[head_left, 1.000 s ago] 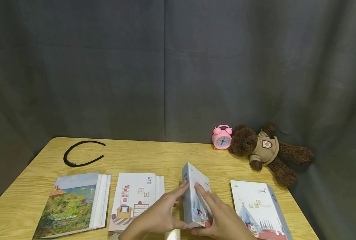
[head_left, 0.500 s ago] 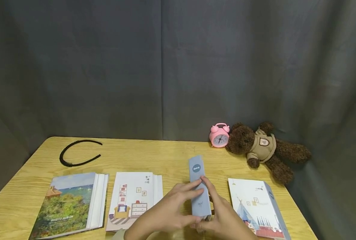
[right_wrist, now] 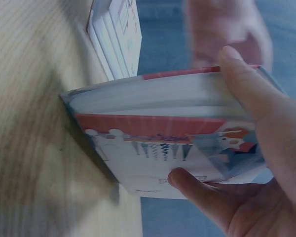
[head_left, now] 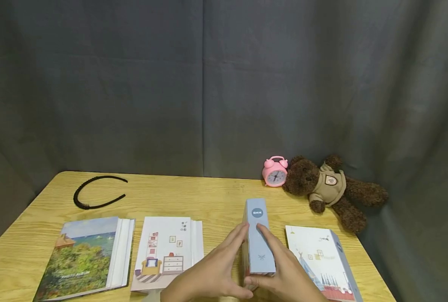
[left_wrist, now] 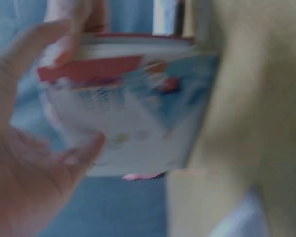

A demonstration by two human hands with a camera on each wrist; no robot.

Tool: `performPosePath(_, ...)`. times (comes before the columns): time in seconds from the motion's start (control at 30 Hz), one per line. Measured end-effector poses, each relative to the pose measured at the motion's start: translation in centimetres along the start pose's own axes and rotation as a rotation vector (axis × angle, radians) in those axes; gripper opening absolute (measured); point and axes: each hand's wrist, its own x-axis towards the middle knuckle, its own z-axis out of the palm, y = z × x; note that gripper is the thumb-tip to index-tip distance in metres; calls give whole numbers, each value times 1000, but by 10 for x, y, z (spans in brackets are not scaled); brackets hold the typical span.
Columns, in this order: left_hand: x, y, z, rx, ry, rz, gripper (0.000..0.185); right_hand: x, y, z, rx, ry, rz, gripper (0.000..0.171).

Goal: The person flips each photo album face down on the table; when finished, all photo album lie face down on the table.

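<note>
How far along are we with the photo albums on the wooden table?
Done: nothing clearly. In hand: the left hand and right hand hold the blue-spined album upright, spine up. Left: three albums lie flat, the landscape-cover album, furniture-cover album and tent-cover album.

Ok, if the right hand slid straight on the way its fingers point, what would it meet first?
The right hand grips the upright album, fingers aimed toward the table's far edge. Ahead lies bare table, then most likely the pink alarm clock beside the teddy bear. Depth is unclear, so it might pass just left of the clock.
</note>
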Motion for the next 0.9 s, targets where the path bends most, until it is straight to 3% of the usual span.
performPosePath(0.1, 6, -12, 22, -30, 21, -51, 140, 1, -2, -2, -27, 4, 12, 111)
performPosePath(0.23, 17, -19, 51, 70, 108, -43, 133, 1, -1, -6, -48, 27, 38, 111)
performPosePath(0.33, 22, -20, 62, 169, 169, -60, 131, 0, 2, -8, -49, 55, 37, 111)
performPosePath(0.43, 22, -22, 63, 209, 164, -127, 133, 0, 4, -9, -23, 64, 23, 111)
performPosePath(0.57, 19, -23, 59, 219, 106, -227, 126, 2, 8, -7, 86, 29, 10, 110)
performPosePath(0.77, 11, -22, 48, 259, 70, -282, 130, 2, 18, -5, 233, -42, 14, 106)
performPosePath(0.83, 8, -22, 45, 265, 64, -283, 128, 0, 21, -6, 217, -41, 21, 106)
performPosePath(0.9, 5, -22, 43, 297, 58, -284, 127, -1, 24, -8, 134, -19, 34, 106)
